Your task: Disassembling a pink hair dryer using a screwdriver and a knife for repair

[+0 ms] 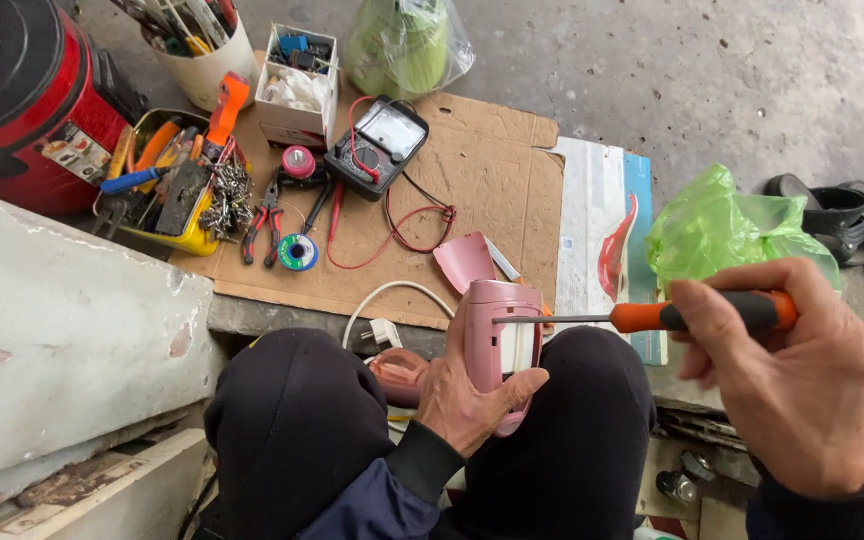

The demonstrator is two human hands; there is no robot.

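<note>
Left hand point(467, 395) clamped around pink appliance housing point(502, 340), held upright between the knees. Right hand point(802, 375) clenched on orange-handled screwdriver point(697, 316), shaft lying near horizontal, tip entering housing from the right at its upper side. Shaft axis crosses housing's upright axis; right hand well off to the right.

A small white cardboard box point(297, 85), open at the top and filled with small parts, is located well beyond the left hand point(472, 385), at the far edge of the cardboard sheet point(472, 190). A rectangular white, red and black label point(77, 150) is found on the red container point(27, 105), far left of that hand. A pale meter dial point(389, 130) is seen beside the box.
</note>
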